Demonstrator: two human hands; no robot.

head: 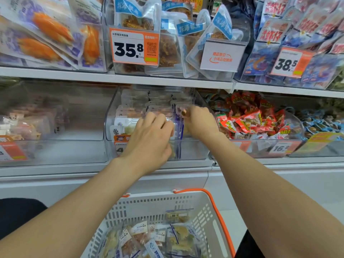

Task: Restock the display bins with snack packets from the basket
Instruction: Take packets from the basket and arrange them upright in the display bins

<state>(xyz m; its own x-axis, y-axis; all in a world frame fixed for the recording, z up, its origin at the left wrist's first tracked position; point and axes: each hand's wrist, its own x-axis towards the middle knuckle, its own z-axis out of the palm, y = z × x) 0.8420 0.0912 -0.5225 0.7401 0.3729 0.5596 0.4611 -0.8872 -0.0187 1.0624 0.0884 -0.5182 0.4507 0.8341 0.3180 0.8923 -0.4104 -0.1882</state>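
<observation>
Both my hands reach into a clear display bin (pixel 111 116) on the middle shelf, which holds rows of pale snack packets (pixel 128 110). My left hand (pixel 150 138) curls its fingers over an upright packet with a blue edge (pixel 179 127) at the bin's front. My right hand (pixel 199 120) pinches the top of the same clump of packets from the right. Below, a white basket (pixel 208 211) with orange handles holds several snack packets (pixel 178 237).
A clear bin (pixel 55 146) at the left is nearly bare inside. A bin of red packets (pixel 251 118) sits to the right. The upper shelf carries full bins with price tags (pixel 134 46). A white shelf edge (pixel 111 77) hangs just above my hands.
</observation>
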